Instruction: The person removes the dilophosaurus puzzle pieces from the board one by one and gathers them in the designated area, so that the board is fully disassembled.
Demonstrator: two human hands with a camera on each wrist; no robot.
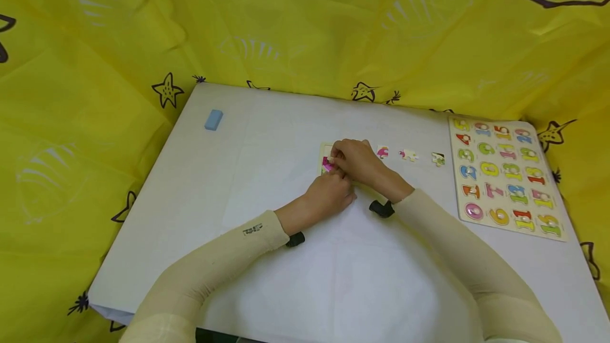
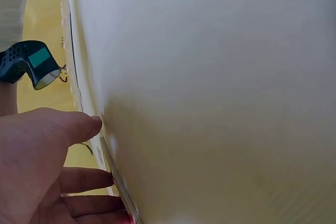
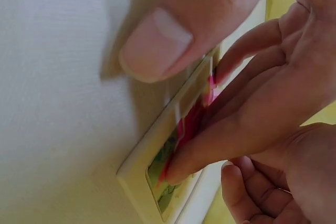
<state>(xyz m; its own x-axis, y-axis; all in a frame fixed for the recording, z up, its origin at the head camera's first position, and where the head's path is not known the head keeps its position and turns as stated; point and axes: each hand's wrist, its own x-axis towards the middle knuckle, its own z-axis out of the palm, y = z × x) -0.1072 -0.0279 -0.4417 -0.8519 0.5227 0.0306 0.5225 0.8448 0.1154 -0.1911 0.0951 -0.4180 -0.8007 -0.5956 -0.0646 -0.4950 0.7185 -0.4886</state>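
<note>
A small framed jigsaw board with pink and green pieces lies mid-table, mostly hidden by both hands. My right hand is over it; in the right wrist view, its fairly straight fingers press on the picture, with the thumb off the board. Close in front, my left hand is at the board's near side. In the left wrist view, its extended fingers touch the thin board. Loose jigsaw pieces lie in a row to the right.
A wooden number board with coloured numerals lies at the table's right. A blue block sits at the far left. The white table is bordered by a yellow patterned cloth. Black wrist devices show under the sleeves.
</note>
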